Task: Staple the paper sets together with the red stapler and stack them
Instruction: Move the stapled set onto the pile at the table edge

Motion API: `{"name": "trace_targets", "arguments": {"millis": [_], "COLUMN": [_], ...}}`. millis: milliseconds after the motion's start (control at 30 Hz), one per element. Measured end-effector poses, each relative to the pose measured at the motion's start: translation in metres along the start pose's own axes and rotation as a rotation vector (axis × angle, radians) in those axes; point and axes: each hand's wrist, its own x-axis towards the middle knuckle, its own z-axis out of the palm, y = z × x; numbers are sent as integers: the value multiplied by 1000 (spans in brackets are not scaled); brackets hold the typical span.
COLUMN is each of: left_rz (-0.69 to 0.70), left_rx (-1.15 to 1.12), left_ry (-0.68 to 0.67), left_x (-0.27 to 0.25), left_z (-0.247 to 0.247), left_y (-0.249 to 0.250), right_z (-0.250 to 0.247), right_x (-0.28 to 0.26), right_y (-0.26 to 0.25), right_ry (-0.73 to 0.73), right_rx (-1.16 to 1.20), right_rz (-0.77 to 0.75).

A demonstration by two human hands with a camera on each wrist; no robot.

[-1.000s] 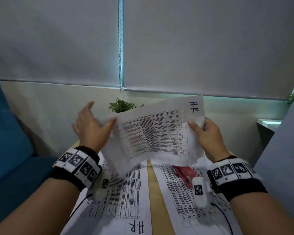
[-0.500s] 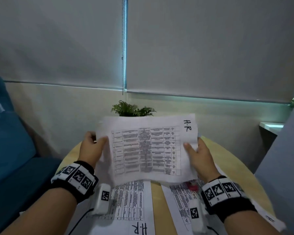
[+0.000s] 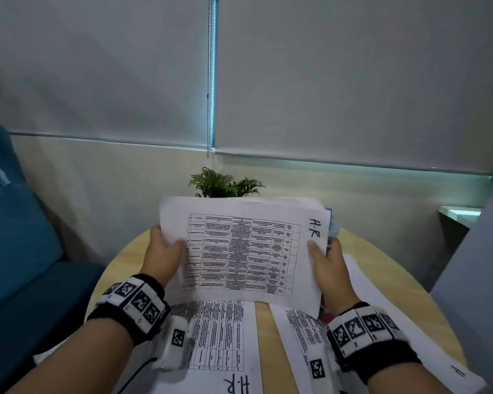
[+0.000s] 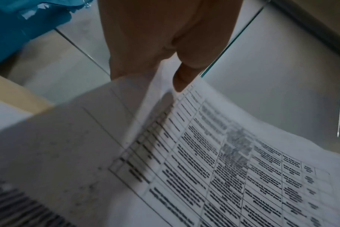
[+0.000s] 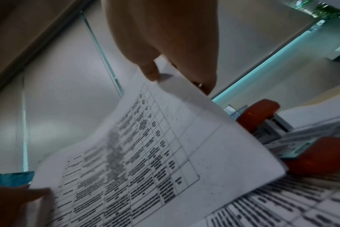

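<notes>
Left hand: my left hand [image 3: 162, 258] grips the left short edge of the held paper set [image 3: 241, 251], thumb on the printed face, fingers curled behind it.
Right hand: my right hand [image 3: 329, 268] pinches the right short edge the same way, thumb on top near the "H.R" mark, fingers behind.
Pose: both forearms reach forward side by side, each with a black wrist band carrying square black-and-white markers; the hands sit at about the same height.
Held paper set, axis: long axis runs left to right between my hands; the printed face tilts up toward me, far edge raised, near edge low over the counter [image 3: 382, 268].
Held paper set, look: white sheets, slightly crumpled, with a printed table of small dark text and "H.R" handwritten at the right end. How many sheets, I cannot tell.
Red stapler: the red stapler [image 5: 262, 116] lies on the counter just under the right near corner of the held set, mostly hidden in the head view.
Other paper sets: two more printed sets lie flat on the counter, one on the left [image 3: 219, 336] and one on the right [image 3: 305, 328], a bare strip between them.
Beyond: a small green plant [image 3: 225, 184] stands behind the held set's far edge.
</notes>
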Motion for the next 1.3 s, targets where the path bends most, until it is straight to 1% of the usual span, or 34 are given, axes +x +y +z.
{"name": "trace_targets", "arguments": {"millis": [67, 133, 200, 267, 300, 367, 433, 500, 567, 600, 667, 733, 767, 900, 967, 1000, 1033, 1067, 1133, 1167, 1233, 1300], "left_rz": [20, 38, 7, -56, -78, -76, -48, 8, 78, 100, 107, 46, 24, -1, 58, 127, 209, 319, 548, 624, 712, 737], "left_rx": [23, -28, -102, -80, -34, 49, 85, 99, 88, 76, 82, 145, 216, 511, 760, 855, 879, 865, 797, 762, 737, 719], "left_ry": [1, 51, 63, 19, -3, -7, -11, -40, -55, -70, -145, -193, -188, -207, -167, -118, -83, -76, -135, -189, -325, -440], "left_x": [2, 2, 2, -2, -3, -5, -6, -8, -14, -17, -15, -8, -2, 6, 13, 14, 13, 9, -1, -5, -15, -18], "left_z": [-1, -5, -8, -9, -9, -9, -10, -9, -6, -6, -7, -10, -13, -17, -16, -12, -7, 0, 17, 27, 46, 62], "left_y": [1, 5, 6, 1, -3, -10, -10, -7, 2, 5, 4, -4, -12, -16, -13, -9, -1, 11, 34, 44, 60, 66], "right_z": [-2, -5, -5, -2, -1, 0, 1, 2, 2, 2, 0, -2, -3, 1, 2, 2, 3, 4, 6, 7, 9, 10], "right_x": [1, 1, 1, 0, 0, 0, 0, 0, 0, 0, 1, 2, 2, 0, -3, -4, -5, -6, -9, -10, -15, -17], "right_y": [2, 3, 5, 7, 8, 8, 6, 4, 3, 4, 7, 8, 8, 5, 2, 0, -1, -3, -4, -5, -7, -10], "right_ry": [33, 32, -54, -130, -133, -84, -43, -53, -72, -79, -67, -22, -16, -95, -130, -152, -175, -199, -245, -272, -323, -352], "right_rx": [-45, -88, -176, -311, -356, -384, -380, -363, -323, -329, -385, -408, -399, -392, -382, -372, -357, -346, -336, -322, -288, -275], "right_rz": [-76, -140, -127, -68, -74, -121, -150, -148, -113, -98, -79, -59, -41, 40, 51, 55, 61, 64, 65, 61, 49, 30]}}
